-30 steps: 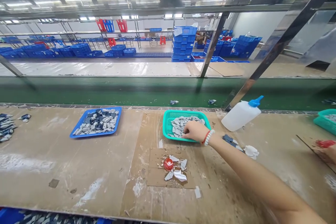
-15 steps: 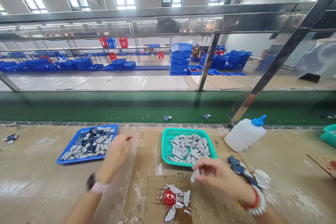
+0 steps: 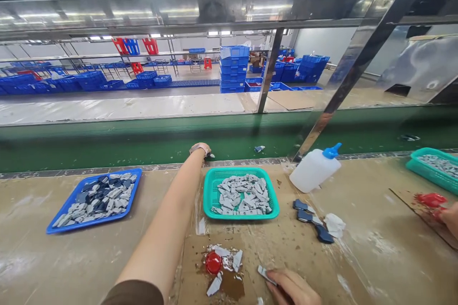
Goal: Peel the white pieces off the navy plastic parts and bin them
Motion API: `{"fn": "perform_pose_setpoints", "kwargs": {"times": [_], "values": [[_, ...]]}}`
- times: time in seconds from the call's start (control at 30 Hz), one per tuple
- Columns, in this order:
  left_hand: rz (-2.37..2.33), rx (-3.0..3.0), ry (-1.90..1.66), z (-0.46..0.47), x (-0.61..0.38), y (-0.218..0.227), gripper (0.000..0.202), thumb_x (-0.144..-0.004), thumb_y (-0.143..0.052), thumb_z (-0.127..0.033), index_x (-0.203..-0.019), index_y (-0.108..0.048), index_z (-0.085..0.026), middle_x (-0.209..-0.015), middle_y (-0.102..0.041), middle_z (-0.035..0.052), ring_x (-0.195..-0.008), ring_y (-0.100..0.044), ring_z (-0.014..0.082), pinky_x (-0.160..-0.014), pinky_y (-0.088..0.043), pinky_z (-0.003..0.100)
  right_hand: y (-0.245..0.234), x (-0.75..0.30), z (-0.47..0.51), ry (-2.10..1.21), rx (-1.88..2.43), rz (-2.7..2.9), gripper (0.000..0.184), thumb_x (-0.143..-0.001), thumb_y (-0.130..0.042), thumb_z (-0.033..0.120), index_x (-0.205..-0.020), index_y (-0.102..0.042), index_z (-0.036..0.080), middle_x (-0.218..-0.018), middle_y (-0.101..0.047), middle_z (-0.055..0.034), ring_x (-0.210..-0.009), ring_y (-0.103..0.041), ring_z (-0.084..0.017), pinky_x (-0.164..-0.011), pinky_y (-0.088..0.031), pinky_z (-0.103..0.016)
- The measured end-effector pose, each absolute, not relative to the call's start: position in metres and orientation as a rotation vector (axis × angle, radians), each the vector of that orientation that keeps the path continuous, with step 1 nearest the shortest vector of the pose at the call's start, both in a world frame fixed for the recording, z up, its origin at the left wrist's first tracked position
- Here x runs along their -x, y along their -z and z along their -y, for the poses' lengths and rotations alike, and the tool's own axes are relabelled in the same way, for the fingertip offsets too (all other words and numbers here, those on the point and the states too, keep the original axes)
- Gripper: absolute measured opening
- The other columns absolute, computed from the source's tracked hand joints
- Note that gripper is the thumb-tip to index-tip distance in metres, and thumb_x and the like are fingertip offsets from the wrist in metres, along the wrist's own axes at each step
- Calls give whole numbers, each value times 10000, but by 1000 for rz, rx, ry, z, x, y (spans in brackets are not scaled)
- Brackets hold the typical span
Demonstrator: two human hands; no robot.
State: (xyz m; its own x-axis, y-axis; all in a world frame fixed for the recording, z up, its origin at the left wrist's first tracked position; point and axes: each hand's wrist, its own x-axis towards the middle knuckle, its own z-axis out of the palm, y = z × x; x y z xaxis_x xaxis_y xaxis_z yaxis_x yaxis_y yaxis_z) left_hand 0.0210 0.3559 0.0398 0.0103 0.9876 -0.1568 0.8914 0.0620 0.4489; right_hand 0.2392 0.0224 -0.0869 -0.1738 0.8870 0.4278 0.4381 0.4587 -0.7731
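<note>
Grey chip (image 3: 266, 274) is pinched in the curled fingers of the right hand (image 3: 291, 288), at the near edge of the tabletop (image 3: 361, 267) and just right of a cardboard sheet (image 3: 189, 271). On that sheet, a red cap (image 3: 213, 263) sits on a brown smear among white shards (image 3: 214, 286).

The left hand (image 3: 199, 148) reaches across the tabletop, past its far edge, and hovers over a green conveyor belt (image 3: 107, 147). Its fingers are bent away from view, so whether it is gripping anything cannot be told. A small dark chip (image 3: 212, 156) lies just beside it, and a brown sleeve (image 3: 134, 293) covers the arm near the bottom of the view.

Far of the right hand stands a teal plastic basket (image 3: 239, 217), filled with grey chips (image 3: 239, 195). To its left, a blue tray (image 3: 86, 225) holds grey and dark blue chips (image 3: 98, 198). To the right of the basket, a white plastic bottle (image 3: 315, 169) with a blue nozzle (image 3: 332, 151) lies tilted near the belt, with dark blue pieces (image 3: 307, 217) and a white scrap (image 3: 334, 225) nearer in.

At far right, a co-worker's hand (image 3: 451, 219) is beside a red object (image 3: 432, 199), and another teal basket (image 3: 425, 176) sits beyond it.
</note>
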Motion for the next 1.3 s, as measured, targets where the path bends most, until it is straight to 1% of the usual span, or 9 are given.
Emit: {"fn": "perform_pose_setpoints", "kwargs": {"times": [0.07,0.17,0.33,0.5,0.67,0.8,1.0,1.17,1.3], "values": [[-1925,-1763,-292,-360,-26,-44,303,-900,-577,-318,-1130,-561,-122,-1081,-595,96,-914,-610,202,-774,-545,382,73,-236,-22,-583,1159,1766,419,-754,-617,221,-1030,-642,535,-741,-729,-35,-599,-694,-277,-476,-581,-330],[-1865,-1679,-385,-345,-20,-49,304,-902,-574,-317,-1122,-561,-109,-1069,-597,97,-881,-612,184,-765,-546,364,55,-229,-18,-652,1299,1660,289,-787,-624,273,-964,-685,493,-842,-737,-5,-719,-708,-293,-594,-623,-359],[-1686,-1595,-664,-283,17,-54,308,-936,-517,-304,-1148,-543,-82,-1091,-584,86,-894,-605,189,-771,-533,367,41,-217,-10,-808,1317,1677,207,-851,-595,290,-972,-708,415,-920,-730,-19,-830,-698,-248,-724,-608,-354],[-1534,-1478,-879,-184,74,-55,283,-926,-513,-388,-1027,-567,-129,-1000,-620,73,-818,-620,158,-744,-540,333,42,-198,-4,-663,1210,1822,162,-885,-564,230,-887,-726,216,-829,-707,-66,-760,-654,-189,-665,-574,-335],[-1278,-1128,-1256,-60,118,-37,234,-829,-661,-371,-911,-525,-200,-900,-644,18,-813,-631,157,-772,-516,277,48,-191,4,-630,1168,1926,208,-904,-528,202,-870,-733,197,-800,-693,-67,-737,-607,-170,-650,-529,-318],[-1293,-973,-1323,9,108,-8,248,-802,-698,-343,-878,-502,-210,-773,-622,-25,-631,-550,96,-675,-465,210,44,-195,3,-973,1232,1615,144,-834,-640,291,-879,-748,208,-835,-708,-65,-744,-637,-169,-637,-542,-296],[-1235,-1036,-1055,28,44,15,210,-867,-605,-368,-934,-477,-216,-740,-546,-21,-703,-539,128,-703,-423,244,25,-199,-4,-1474,1226,1108,289,-694,-753,419,-863,-758,185,-831,-716,-73,-609,-625,-144,-453,-492,-227],[-1177,-1297,-955,20,3,0,313,-820,-659,-362,-1062,-498,-245,-974,-523,11,-859,-489,148,-791,-390,251,0,-192,4,-1109,1115,1331,103,-735,-737,286,-808,-760,218,-794,-710,-60,-707,-659,-164,-575,-563,-253],[-1140,-1342,-982,17,-13,-11,264,-863,-586,-420,-1037,-514,-235,-903,-540,8,-810,-488,155,-749,-385,251,-15,-184,13,-782,1010,1565,136,-797,-671,170,-884,-750,239,-837,-714,-63,-729,-673,-163,-620,-586,-268]]}}
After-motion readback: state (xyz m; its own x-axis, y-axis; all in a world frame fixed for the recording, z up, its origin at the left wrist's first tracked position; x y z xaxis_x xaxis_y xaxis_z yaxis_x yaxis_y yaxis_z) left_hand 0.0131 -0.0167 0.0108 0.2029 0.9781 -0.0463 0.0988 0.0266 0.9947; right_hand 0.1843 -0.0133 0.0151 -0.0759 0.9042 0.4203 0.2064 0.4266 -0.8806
